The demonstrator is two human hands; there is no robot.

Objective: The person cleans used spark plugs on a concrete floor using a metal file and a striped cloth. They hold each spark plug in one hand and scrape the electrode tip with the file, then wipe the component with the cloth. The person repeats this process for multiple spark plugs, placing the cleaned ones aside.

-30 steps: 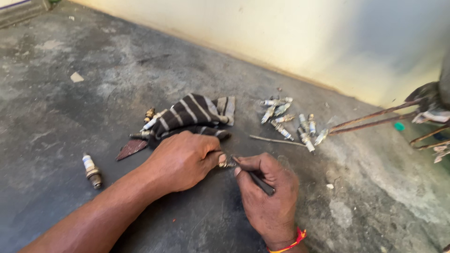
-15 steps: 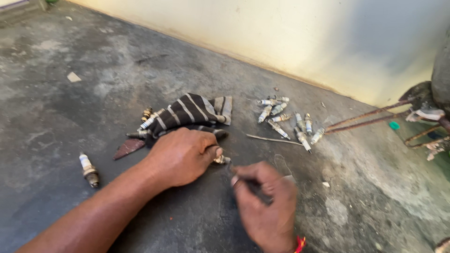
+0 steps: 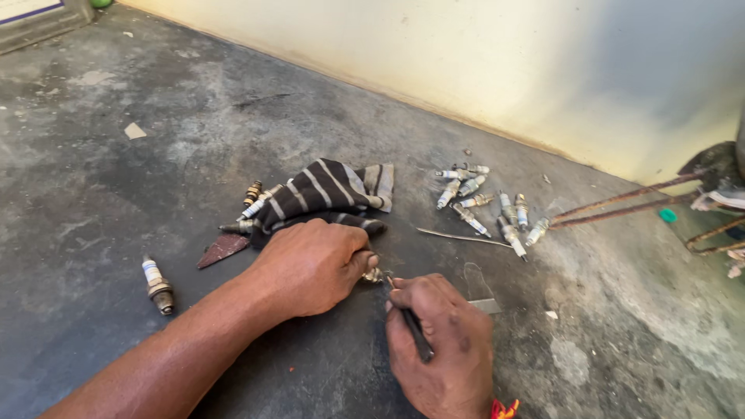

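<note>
Your left hand (image 3: 310,268) covers almost all of the small metal part (image 3: 374,275) it holds, so you only see a shiny bit poking out by your thumb. You can't tell what the whole part looks like. Your right hand (image 3: 442,349) wraps around a thin dark tool (image 3: 416,335), and its tip is too small to make out. The bottom edge cuts off your right wrist and the red band (image 3: 503,408) on it.

The striped cloth (image 3: 326,194) hides parts of the spark plugs (image 3: 252,208) under it. At the right edge, the rusty rods (image 3: 621,206) run out of view, and the things they join are cut off too.
</note>
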